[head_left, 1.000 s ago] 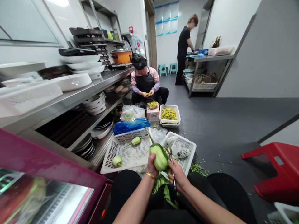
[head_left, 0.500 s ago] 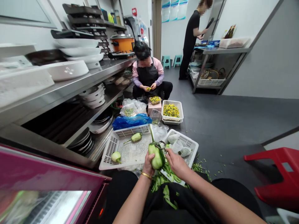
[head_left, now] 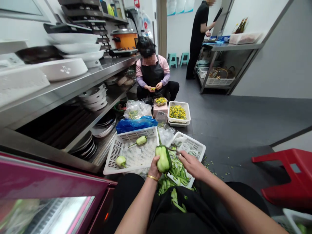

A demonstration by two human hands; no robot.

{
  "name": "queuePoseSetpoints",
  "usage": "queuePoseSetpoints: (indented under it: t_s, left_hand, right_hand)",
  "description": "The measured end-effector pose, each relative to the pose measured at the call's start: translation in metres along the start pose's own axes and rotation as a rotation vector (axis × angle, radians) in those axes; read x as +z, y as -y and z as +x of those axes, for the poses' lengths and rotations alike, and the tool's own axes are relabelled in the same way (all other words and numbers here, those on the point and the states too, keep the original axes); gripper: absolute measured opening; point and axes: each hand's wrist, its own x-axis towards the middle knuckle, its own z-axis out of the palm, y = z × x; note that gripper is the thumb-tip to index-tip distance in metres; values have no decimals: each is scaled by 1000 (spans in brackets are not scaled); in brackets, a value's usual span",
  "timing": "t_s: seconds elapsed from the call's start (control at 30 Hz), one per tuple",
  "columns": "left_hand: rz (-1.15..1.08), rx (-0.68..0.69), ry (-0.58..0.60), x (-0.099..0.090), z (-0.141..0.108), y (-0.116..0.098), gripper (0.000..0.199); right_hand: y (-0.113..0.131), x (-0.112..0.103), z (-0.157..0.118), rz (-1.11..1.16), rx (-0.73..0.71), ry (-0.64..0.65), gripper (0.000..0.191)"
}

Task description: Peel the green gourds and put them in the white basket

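Observation:
My left hand (head_left: 154,168) is wrapped round the lower left side of a green eggplant (head_left: 163,159), whose long stem points up and away. The eggplant is pale where its skin is off and dark green along its right edge. My right hand (head_left: 191,165) grips a peeler (head_left: 175,150) by its handle, with the head close to the top of the eggplant; contact is hard to make out. Two pale peeled eggplants (head_left: 141,140) lie in a white perforated basket (head_left: 114,162) at the left. Long green peelings (head_left: 179,174) are heaped below my hands, some on my dark lap.
A second white basket (head_left: 201,148) holds net-wrapped produce and peelings. A blue plastic bag (head_left: 136,124) lies behind. One person (head_left: 153,73) sits facing me with yellow flowers; another stands at a steel table (head_left: 234,48). Steel shelving (head_left: 97,76) runs along the left, a red stool (head_left: 290,172) right.
My right hand and the peeler have moved right, away from the eggplant's middle. More pale flesh of the eggplant faces me. The whole view has shifted slightly.

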Motion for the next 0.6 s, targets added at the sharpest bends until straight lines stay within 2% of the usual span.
queuePoseSetpoints:
  t_s: [0.07, 0.13, 0.23, 0.3, 0.37, 0.43, 0.53, 0.6]
  left_hand:
    - [0, 33, 32, 2, -2, 2, 44]
    - [-24, 87, -3, 1, 0, 1, 44]
    - [-75, 131, -108, -4, 5, -5, 46]
    - [-103, 119, -133, -7, 7, -9, 48]
    - [-122, 89, -123, -8, 8, -12, 47]
    - [-130, 76, -124, -7, 7, -12, 45]
    - [-106, 129, -180, -2, 3, -7, 40]
    - [-56, 197, -198, 1, 1, -4, 37]
  right_hand:
    - [17, 7, 14, -32, 21, -20, 32]
    - [19, 27, 6, -44, 45, -10, 32]
    - [-6, 59, -39, -17, 49, 77, 32]
    - [-28, 67, -71, 25, 39, 197, 28]
    - [-42, 61, -88, 45, 58, 258, 29]
    - [-40, 47, -86, 22, 70, 230, 32]
    - [-13, 27, -56, -84, 57, 111, 37]
    - [10, 22, -31, -181, 43, 48, 37]
